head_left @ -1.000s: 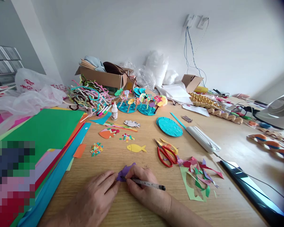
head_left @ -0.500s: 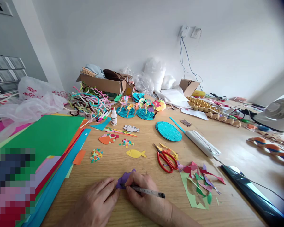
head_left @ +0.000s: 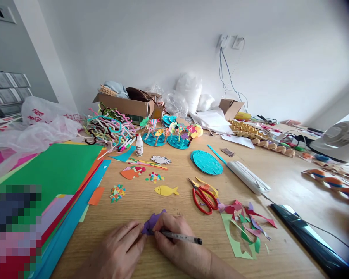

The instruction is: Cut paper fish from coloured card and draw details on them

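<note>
A small purple paper cut-out (head_left: 152, 221) lies on the wooden table (head_left: 174, 178) near its front edge. My right hand (head_left: 174, 240) is closed round a pen (head_left: 182, 237) whose tip rests on the purple piece. My left hand (head_left: 119, 250) lies beside it, fingers stretched out flat, with the fingertips pressing the cut-out's left edge. Most of the purple piece is hidden under my fingers. A yellow paper fish (head_left: 165, 190) lies just beyond.
Red-handled scissors (head_left: 203, 195) and coloured paper scraps (head_left: 244, 221) lie to the right. A stack of coloured paper sheets (head_left: 55, 174) fills the left. A glue bottle (head_left: 139, 146), pipe cleaners (head_left: 109, 124), teal discs (head_left: 206, 162), cardboard boxes (head_left: 128, 102) and a dark tablet (head_left: 308, 236) are also around.
The camera view has shifted slightly. My hands stay on the purple piece, the pen barely moving.
</note>
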Demonstrator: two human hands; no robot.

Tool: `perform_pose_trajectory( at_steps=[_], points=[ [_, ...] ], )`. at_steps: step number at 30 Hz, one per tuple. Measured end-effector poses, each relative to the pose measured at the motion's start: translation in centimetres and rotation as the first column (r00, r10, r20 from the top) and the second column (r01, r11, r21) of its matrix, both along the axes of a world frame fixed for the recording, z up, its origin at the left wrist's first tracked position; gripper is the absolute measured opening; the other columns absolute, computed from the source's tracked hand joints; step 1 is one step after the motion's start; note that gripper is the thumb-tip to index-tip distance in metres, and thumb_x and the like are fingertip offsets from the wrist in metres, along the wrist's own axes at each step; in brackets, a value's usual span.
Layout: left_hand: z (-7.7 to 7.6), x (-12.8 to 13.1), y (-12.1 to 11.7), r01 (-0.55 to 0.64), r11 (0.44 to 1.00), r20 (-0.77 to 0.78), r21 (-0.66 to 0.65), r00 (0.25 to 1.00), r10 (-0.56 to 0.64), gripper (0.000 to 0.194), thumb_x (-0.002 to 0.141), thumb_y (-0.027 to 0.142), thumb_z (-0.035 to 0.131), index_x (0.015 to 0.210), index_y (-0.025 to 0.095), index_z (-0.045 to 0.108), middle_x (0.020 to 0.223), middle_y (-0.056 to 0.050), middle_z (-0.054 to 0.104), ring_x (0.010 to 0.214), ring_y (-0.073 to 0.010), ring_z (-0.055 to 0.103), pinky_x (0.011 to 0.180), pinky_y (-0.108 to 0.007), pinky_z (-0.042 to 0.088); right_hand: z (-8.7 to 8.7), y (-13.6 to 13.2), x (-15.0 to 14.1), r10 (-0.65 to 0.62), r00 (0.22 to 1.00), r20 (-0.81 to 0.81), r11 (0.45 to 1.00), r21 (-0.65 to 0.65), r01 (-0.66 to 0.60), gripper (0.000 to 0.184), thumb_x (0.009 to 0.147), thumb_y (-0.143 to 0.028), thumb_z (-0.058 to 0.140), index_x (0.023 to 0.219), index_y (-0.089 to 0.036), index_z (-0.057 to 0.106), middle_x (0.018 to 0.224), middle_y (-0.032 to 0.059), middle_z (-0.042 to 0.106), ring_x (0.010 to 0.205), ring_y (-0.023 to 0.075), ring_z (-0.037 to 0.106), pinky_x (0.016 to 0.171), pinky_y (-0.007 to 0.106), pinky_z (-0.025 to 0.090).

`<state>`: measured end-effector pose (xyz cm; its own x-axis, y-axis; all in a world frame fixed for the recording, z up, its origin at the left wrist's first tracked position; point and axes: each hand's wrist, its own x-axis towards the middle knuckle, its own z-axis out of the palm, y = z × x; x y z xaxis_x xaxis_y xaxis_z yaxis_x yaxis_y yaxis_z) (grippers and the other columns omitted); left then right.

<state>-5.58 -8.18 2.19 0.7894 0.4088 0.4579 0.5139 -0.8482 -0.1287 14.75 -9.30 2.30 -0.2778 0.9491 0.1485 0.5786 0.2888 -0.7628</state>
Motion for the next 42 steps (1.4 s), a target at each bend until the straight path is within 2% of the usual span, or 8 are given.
perform_pose_trajectory(
  at_steps=[14, 17, 23, 27, 33, 42],
  points=[
    [-0.02, -0.34, -0.10, 0.005, 1.000, -0.025, -0.027, 1.000, -0.006, 0.036, 0.094, 0.019, 0.034, 0.110, 0.020, 0.065, 0.110, -0.003, 0.069, 0.104, -0.0172, 0.060, 0.091, -0.023, 0.047, 0.37, 0.03, 0.02, 0.011, 1.000, -0.006, 1.000, -0.019, -0.011, 0.013, 0.072, -0.007, 0.050, 0.070, -0.019, 0.053, 0.065, -0.0021, 0.060, 0.057, 0.0105, 0.052, 0.057, 0.019, 0.039],
    [0.00, -0.28, -0.06, 0.017, 1.000, -0.021, -0.021, 1.000, -0.017, 0.034, 0.093, 0.019, 0.035, 0.110, 0.020, 0.065, 0.111, -0.003, 0.069, 0.103, -0.0169, 0.060, 0.090, -0.022, 0.048, 0.24, 0.01, 0.09, -0.020, 1.000, -0.013, 0.999, -0.026, 0.019, 0.012, 0.072, -0.008, 0.050, 0.070, -0.019, 0.055, 0.064, -0.0022, 0.059, 0.057, 0.0106, 0.051, 0.057, 0.019, 0.039],
    [-0.19, -0.15, 0.02, 0.016, 0.999, 0.027, -0.029, 1.000, -0.015, 0.033, 0.091, 0.016, 0.039, 0.108, 0.022, 0.066, 0.109, -0.003, 0.068, 0.103, -0.0171, 0.059, 0.090, -0.023, 0.047, 0.01, 0.24, 0.28, -0.066, 0.969, -0.238, 0.993, -0.111, 0.040, 0.010, 0.071, -0.010, 0.048, 0.067, -0.019, 0.051, 0.057, -0.0035, 0.055, 0.053, 0.0102, 0.048, 0.052, 0.019, 0.037],
    [-0.34, -0.19, 0.05, 0.018, 0.999, 0.021, -0.031, 1.000, -0.017, 0.034, 0.088, 0.012, 0.039, 0.110, 0.021, 0.064, 0.110, -0.003, 0.068, 0.102, -0.0164, 0.059, 0.090, -0.023, 0.048, 0.27, 0.32, 0.43, -0.090, 0.958, -0.273, 0.989, -0.141, 0.053, 0.010, 0.071, -0.010, 0.048, 0.066, -0.019, 0.051, 0.054, -0.0044, 0.051, 0.052, 0.0102, 0.046, 0.052, 0.020, 0.036],
    [-0.12, -0.04, -0.01, 0.028, 0.995, 0.037, -0.095, 0.999, -0.024, 0.036, 0.087, 0.008, 0.038, 0.111, 0.018, 0.063, 0.106, -0.004, 0.069, 0.102, -0.0172, 0.059, 0.089, -0.027, 0.050, 0.71, 0.21, 0.51, -0.039, 0.976, -0.214, 0.992, -0.128, 0.012, 0.008, 0.073, -0.011, 0.047, 0.072, -0.019, 0.050, 0.057, -0.0041, 0.053, 0.049, 0.0092, 0.043, 0.049, 0.020, 0.033],
    [0.62, 0.52, 0.01, 0.032, 0.998, 0.093, -0.059, 0.995, -0.026, 0.035, 0.089, 0.008, 0.035, 0.102, 0.018, 0.066, 0.100, -0.003, 0.072, 0.096, -0.0172, 0.063, 0.083, -0.026, 0.053, 0.48, 0.13, 0.16, 0.001, 0.995, -0.100, 1.000, -0.023, -0.004, 0.012, 0.070, -0.008, 0.049, 0.066, -0.019, 0.051, 0.057, -0.0051, 0.049, 0.048, 0.0081, 0.040, 0.050, 0.019, 0.035]
  ],
)
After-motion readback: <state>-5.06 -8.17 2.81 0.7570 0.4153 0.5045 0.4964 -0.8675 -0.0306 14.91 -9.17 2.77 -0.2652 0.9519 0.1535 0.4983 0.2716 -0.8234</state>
